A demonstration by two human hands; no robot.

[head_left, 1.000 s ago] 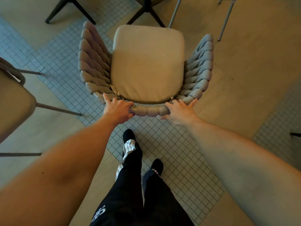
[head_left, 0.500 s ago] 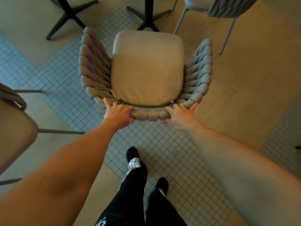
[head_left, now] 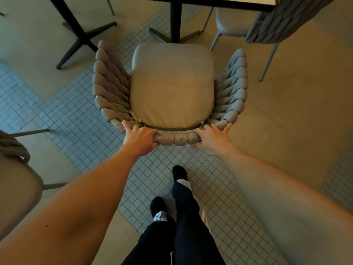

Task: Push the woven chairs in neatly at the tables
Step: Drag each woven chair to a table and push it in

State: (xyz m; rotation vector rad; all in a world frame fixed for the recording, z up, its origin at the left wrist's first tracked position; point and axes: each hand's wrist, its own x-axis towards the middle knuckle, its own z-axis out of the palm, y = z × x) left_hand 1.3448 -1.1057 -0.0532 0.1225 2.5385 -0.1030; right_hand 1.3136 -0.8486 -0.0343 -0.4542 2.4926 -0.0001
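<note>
grey woven-rope armchair with tan cushion [head_left: 172,92] | rigid, light-looking, should slide on tile | left hand [head_left: 140,138], right hand [head_left: 213,139] fingers curled over top back rail | black-post desk [head_left: 200,0] ahead

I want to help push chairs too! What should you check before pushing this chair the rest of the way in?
1. Left hand grips the woven chair back rail: ok.
2. Right hand grips the rail too: ok.
3. Seat lined up with the table post: ok.
4. Seat under the tabletop already: not ok, it sits short of it.
5. Chair legs clear of the table's feet: cannot tell, hidden under the seat.
6. Neighbouring chair out of the way: ok.
</note>
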